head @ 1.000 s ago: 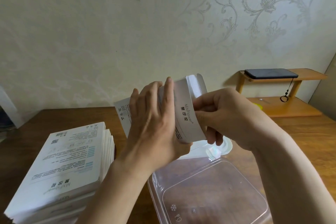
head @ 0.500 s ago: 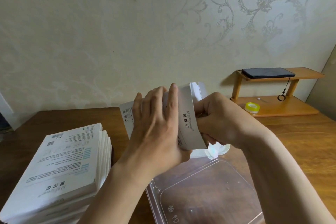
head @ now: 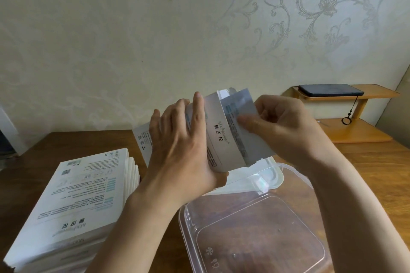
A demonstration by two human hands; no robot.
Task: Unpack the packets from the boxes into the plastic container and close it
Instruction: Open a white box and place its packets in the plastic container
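One box, packet between both hands

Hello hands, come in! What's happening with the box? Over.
Left hand grips box. Right hand pinches packets, partly out. Container below, open, no packets inside. Path clear.

A pale cream wall fills the far side, with a faint leafy scroll pattern at upper right. Below is a brown wooden table. At far right stands a small two-level wooden shelf, a dark phone lying on top, its cord hanging down.
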